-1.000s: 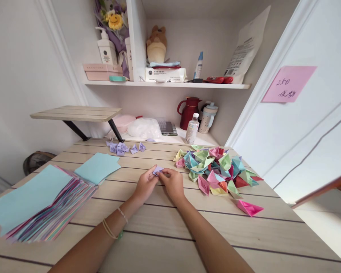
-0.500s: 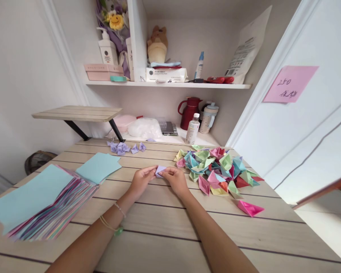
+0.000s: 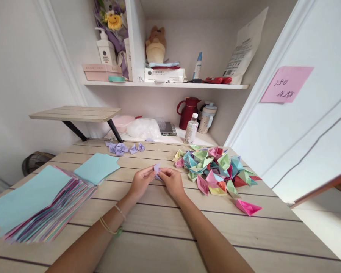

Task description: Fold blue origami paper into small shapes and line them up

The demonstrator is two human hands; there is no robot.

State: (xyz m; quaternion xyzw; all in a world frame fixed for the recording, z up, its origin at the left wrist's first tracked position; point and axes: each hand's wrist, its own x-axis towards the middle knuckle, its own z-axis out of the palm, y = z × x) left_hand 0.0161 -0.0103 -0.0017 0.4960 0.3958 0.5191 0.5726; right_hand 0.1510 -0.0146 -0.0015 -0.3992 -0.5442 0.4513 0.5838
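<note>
A small folded piece of purple paper (image 3: 157, 167) is held up over the table between my two hands. My left hand (image 3: 142, 179) pinches its left side, and my right hand (image 3: 171, 180) pinches its right side with thumb and fingers. The fingers cover part of its lower half. To the right lies a heap of colourful folded paper boats (image 3: 213, 167), with a bright pink boat (image 3: 247, 207) apart at its near side. Several small purple folded papers (image 3: 119, 148) sit beyond my left hand.
Stacks of coloured paper sheets (image 3: 31, 197) and light blue sheets (image 3: 96, 167) lie at the left. A small raised wooden shelf (image 3: 76, 113) stands at the back left. Behind the table are a bottle (image 3: 191, 129), a red jug (image 3: 188, 113) and a plastic bag (image 3: 143, 129).
The purple paper has turned in my fingers; it was a flat, wider shape and now a narrow point stands up. Both hands stay nearly in place. The view has shifted slightly.
</note>
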